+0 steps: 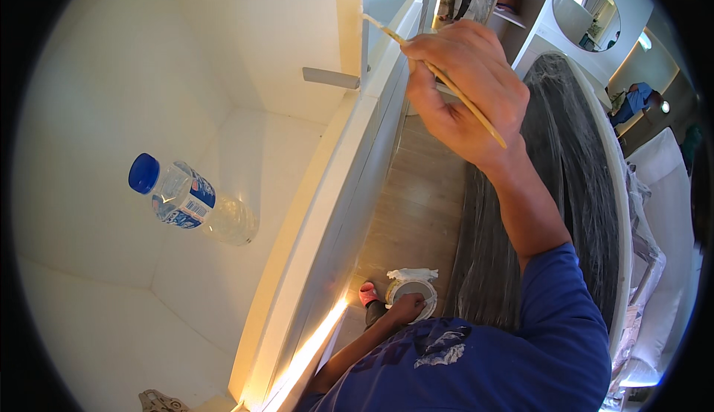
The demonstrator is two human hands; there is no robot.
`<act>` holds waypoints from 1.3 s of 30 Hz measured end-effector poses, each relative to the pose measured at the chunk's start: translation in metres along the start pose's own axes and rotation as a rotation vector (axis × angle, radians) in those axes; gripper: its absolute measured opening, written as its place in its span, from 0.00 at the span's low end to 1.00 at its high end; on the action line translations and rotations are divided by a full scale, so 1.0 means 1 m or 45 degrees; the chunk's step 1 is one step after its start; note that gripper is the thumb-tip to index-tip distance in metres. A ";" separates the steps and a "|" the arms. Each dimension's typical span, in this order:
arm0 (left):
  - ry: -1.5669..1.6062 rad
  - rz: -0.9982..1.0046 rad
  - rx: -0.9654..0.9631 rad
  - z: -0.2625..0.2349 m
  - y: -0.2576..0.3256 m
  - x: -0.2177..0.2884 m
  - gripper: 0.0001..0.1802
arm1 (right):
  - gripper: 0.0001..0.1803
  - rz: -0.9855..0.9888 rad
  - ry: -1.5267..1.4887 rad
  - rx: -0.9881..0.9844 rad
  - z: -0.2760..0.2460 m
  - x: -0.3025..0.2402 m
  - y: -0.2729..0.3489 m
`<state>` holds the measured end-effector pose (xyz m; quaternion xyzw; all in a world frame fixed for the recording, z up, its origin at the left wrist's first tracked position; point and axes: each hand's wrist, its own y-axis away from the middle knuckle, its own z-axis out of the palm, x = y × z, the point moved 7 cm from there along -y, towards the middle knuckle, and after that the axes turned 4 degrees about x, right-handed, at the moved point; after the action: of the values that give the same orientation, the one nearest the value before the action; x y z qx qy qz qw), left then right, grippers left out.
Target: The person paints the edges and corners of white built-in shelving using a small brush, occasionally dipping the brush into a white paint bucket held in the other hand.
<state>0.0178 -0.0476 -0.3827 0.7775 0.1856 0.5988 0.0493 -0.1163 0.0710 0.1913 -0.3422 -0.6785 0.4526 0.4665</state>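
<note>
Print shows on the clear plastic bottle (pixel 232 217) with the blue cap, whose blue-and-white wrap label (pixel 199 191) carries large white lettering, turned partly out of sight around the curve, and a barcode (pixel 195 209) on a white patch. Across the chest of the blue shirt (pixel 550 352) run dark letter-like marks (pixel 375 354), low in contrast and bent by the folds, beside a dark-and-white printed motif (pixel 445 348), its details too creased to make out.
</note>
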 end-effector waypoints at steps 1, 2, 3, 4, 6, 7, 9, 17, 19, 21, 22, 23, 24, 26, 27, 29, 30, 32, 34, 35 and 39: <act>-0.002 0.000 0.003 0.000 0.000 -0.001 0.16 | 0.14 -0.003 0.007 -0.001 0.000 -0.001 0.000; -0.004 0.000 0.006 0.001 0.001 -0.002 0.16 | 0.14 0.024 -0.007 -0.026 0.001 -0.001 0.002; -0.012 0.005 0.008 0.001 0.001 -0.003 0.16 | 0.14 0.051 -0.021 -0.052 0.002 -0.002 0.003; -0.021 0.012 0.010 0.001 0.000 -0.002 0.16 | 0.13 0.076 -0.033 -0.078 0.003 -0.002 0.006; -0.027 0.020 0.012 0.000 0.000 -0.002 0.16 | 0.13 0.100 -0.034 -0.105 0.006 -0.003 0.012; -0.024 0.021 0.010 0.000 0.000 -0.002 0.16 | 0.13 0.113 -0.034 -0.119 0.008 -0.004 0.014; -0.013 0.018 0.016 0.000 0.000 -0.001 0.16 | 0.12 0.134 -0.037 -0.153 0.008 -0.007 0.015; 0.016 -0.032 0.013 -0.003 0.003 0.003 0.16 | 0.13 0.120 -0.029 -0.098 0.005 -0.004 0.010; 0.010 -0.017 0.021 -0.003 0.003 0.003 0.16 | 0.13 0.099 -0.035 -0.070 0.004 -0.001 0.008; 0.001 0.000 0.031 -0.003 0.001 0.002 0.15 | 0.14 0.063 -0.023 -0.033 0.003 -0.002 0.005; -0.003 0.008 0.032 -0.003 0.001 0.001 0.15 | 0.14 0.048 -0.017 -0.017 0.002 -0.003 0.005; -0.007 0.016 0.034 -0.002 0.001 0.001 0.15 | 0.14 0.059 -0.013 -0.037 0.003 -0.003 0.005; 0.003 0.008 0.035 -0.002 0.001 0.000 0.15 | 0.14 0.070 -0.009 -0.058 0.002 -0.005 0.006; 0.003 -0.020 0.013 -0.001 0.000 0.001 0.16 | 0.15 0.065 -0.006 -0.072 0.003 -0.005 0.011; 0.001 -0.017 0.008 -0.002 -0.001 0.003 0.16 | 0.15 0.108 -0.025 -0.097 0.005 -0.004 0.016; 0.000 -0.020 0.004 -0.002 0.000 0.001 0.16 | 0.14 0.141 -0.054 -0.151 0.009 -0.007 0.019; 0.000 -0.021 0.010 -0.002 0.000 0.000 0.16 | 0.13 0.139 -0.061 -0.154 0.011 -0.008 0.021; 0.002 -0.018 0.015 0.000 0.000 -0.001 0.16 | 0.13 0.151 -0.081 -0.165 0.013 -0.010 0.022; 0.000 -0.014 0.018 0.000 -0.001 -0.002 0.16 | 0.13 0.148 -0.074 -0.166 0.012 -0.011 0.021; -0.003 -0.012 0.018 0.000 -0.001 -0.003 0.16 | 0.13 0.147 -0.072 -0.164 0.011 -0.011 0.020; -0.004 0.003 0.025 0.002 -0.002 -0.007 0.16 | 0.14 0.110 -0.031 -0.095 0.009 -0.007 0.013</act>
<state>0.0176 -0.0483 -0.3904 0.7791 0.1905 0.5958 0.0412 -0.1217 0.0665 0.1753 -0.3827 -0.6852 0.4509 0.4252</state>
